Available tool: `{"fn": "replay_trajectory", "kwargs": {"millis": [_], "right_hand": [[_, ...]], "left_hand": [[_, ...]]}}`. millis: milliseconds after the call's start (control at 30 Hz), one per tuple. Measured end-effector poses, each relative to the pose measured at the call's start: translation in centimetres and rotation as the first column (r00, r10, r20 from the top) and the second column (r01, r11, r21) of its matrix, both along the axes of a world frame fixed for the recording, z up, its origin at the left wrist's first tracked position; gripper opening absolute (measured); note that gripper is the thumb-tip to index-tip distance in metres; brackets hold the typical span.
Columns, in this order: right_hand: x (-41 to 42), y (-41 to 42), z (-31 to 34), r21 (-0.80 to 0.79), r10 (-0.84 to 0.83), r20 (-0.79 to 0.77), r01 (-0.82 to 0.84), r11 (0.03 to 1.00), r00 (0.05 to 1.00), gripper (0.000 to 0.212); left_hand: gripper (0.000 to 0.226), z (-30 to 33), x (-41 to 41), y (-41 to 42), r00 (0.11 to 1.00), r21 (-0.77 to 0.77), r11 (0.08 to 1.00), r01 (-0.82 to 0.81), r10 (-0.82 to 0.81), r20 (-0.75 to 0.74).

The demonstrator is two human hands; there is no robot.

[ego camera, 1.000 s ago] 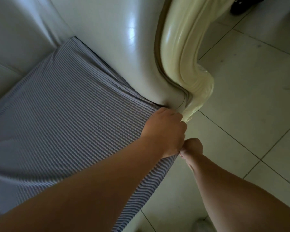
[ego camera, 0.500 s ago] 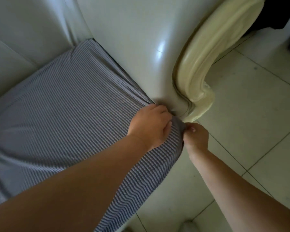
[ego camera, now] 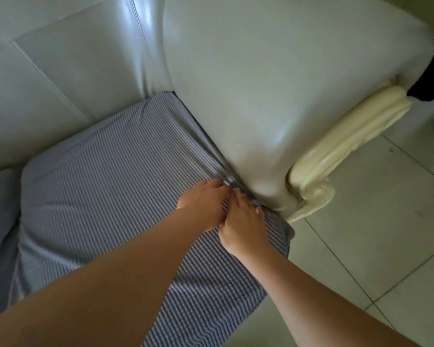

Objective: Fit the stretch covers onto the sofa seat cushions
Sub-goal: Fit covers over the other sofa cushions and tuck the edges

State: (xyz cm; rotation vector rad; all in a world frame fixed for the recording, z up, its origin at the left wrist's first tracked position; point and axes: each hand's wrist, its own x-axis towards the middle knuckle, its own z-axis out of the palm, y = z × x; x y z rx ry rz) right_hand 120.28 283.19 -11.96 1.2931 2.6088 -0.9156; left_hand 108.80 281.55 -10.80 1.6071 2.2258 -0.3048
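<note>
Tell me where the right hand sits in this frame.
In the head view, the right hand rests on the striped stretch cover at the cushion's front right corner, touching the left hand and close to the sofa armrest.

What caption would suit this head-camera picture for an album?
Both hands, left and right, tuck the striped stretch cover against the cream sofa arm.

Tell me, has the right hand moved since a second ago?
Yes. The right hand went from beyond the cushion's front corner up onto the striped cover, nearer the armrest.
</note>
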Motion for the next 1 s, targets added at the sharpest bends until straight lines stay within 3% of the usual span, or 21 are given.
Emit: {"fn": "replay_trajectory", "kwargs": {"millis": [100, 200, 333, 633, 833, 900, 1000], "right_hand": [[-1.1, 0.2, 0.4, -0.004, -0.074, 0.054, 0.074, 0.997, 0.996, 0.079], [-1.9, -0.3, 0.2, 0.054, -0.123, 0.082, 0.119, 0.991, 0.989, 0.072], [-2.8, -0.7, 0.4, 0.073, -0.161, 0.148, 0.151, 0.986, 0.976, 0.065], [-6.9, 0.9, 0.8, 0.032, -0.263, 0.286, 0.265, 0.964, 0.922, 0.079], [-9.2, 3.1, 0.1, -0.042, -0.299, 0.375, 0.338, 0.94, 0.878, 0.071], [-9.1, 3.3, 0.7, -0.004, -0.249, 0.358, 0.269, 0.963, 0.9, 0.06], [-9.0, 3.5, 1.2, 0.025, -0.161, 0.172, 0.159, 0.987, 0.972, 0.045]], "left_hand": [[0.06, -1.1, -1.3, 1.0, 0.997, 0.083, 0.993, 0.082, -0.082, -0.002], [0.064, -2.0, -2.8, 1.0, 0.99, 0.106, 0.985, 0.139, -0.138, -0.017], [0.063, -1.9, -4.1, 0.3, 0.987, 0.077, 0.984, 0.163, -0.161, -0.028], [0.062, -2.1, -7.1, 2.3, 0.942, 0.023, 0.941, 0.337, -0.336, -0.01], [0.045, -2.4, -8.7, 4.8, 0.905, 0.079, 0.903, 0.423, -0.425, 0.015], [0.041, -1.1, -8.8, 4.9, 0.902, 0.08, 0.901, 0.427, -0.431, 0.037], [0.034, 0.7, -9.8, 5.2, 0.935, 0.13, 0.93, 0.344, -0.352, 0.042]]}}
